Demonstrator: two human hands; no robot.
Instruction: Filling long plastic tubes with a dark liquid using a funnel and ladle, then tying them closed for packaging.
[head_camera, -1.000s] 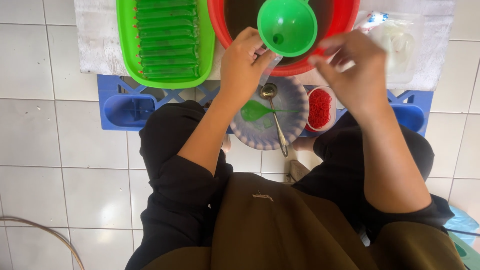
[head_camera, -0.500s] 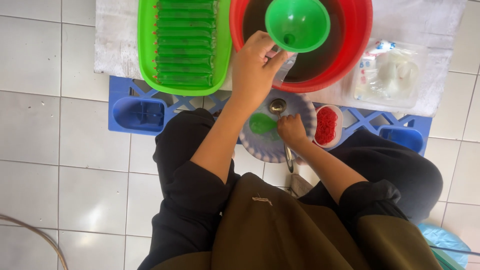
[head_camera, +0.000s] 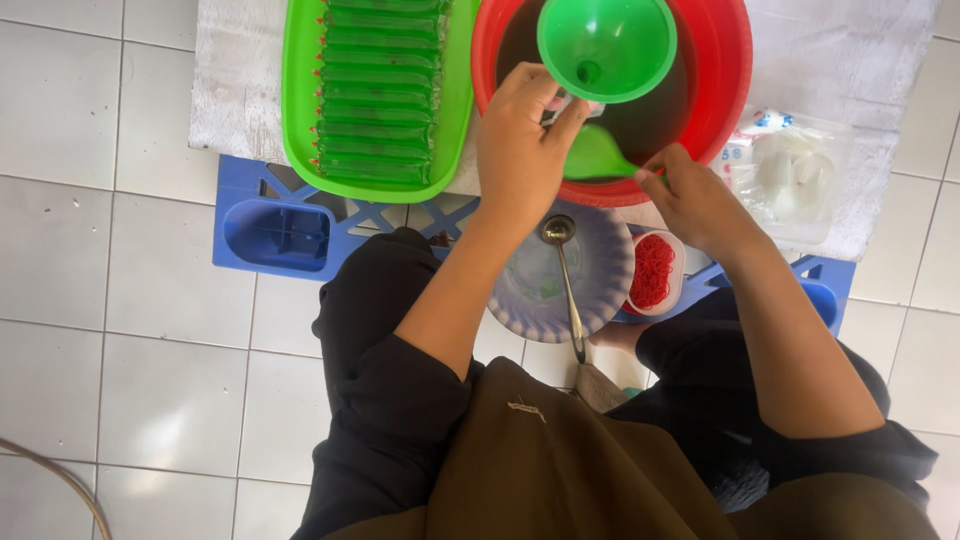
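My left hand (head_camera: 520, 135) is over the near rim of a red basin (head_camera: 725, 95) of dark liquid. Its fingers pinch a clear plastic bag (head_camera: 562, 105) at the spout of a green funnel (head_camera: 605, 45). My right hand (head_camera: 700, 205) holds a green scoop (head_camera: 595, 158) by its handle, with the bowl of the scoop right next to my left fingers, just under the funnel. Below both hands lies a blue-rimmed plate (head_camera: 605, 300) with a metal spoon (head_camera: 566, 285) across it.
A green tray (head_camera: 298, 120) holding several filled green packets (head_camera: 378, 100) stands left of the basin. A small dish of red rubber bands (head_camera: 652, 270) sits beside the plate. A clear bag of white items (head_camera: 790, 170) lies at the right. A blue plastic crate (head_camera: 270, 232) sits on the tiled floor.
My right hand has lifted from the plate up to the basin's rim with the green scoop. My left hand stays at the funnel's spout.
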